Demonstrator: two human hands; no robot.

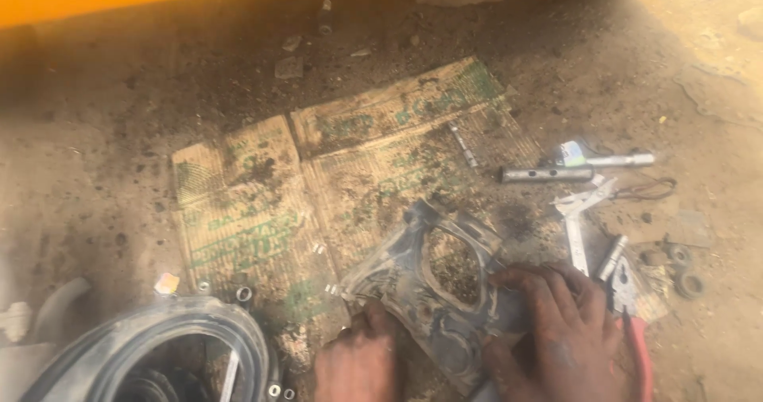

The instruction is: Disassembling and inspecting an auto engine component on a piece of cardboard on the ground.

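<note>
**Control arm pinned flat on cardboard, both hands at its near end**

Control arm [433, 279]: grimy triangular metal piece, lying on flattened cardboard [262, 211], long axis running from near-right up toward far-left. Right hand [556, 322] pressed on its right limb, fingers together, splayed flat. Left hand [358, 362] touching the near-left corner, fingers curled; grip unclear. Pliers [624, 287] just right of the right hand.

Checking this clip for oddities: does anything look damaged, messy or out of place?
The flattened cardboard is oil-stained and gritty. Both hands, left and right, rest on a grimy metal bracket. Tube spanners and pliers lie scattered in the dirt.
</note>
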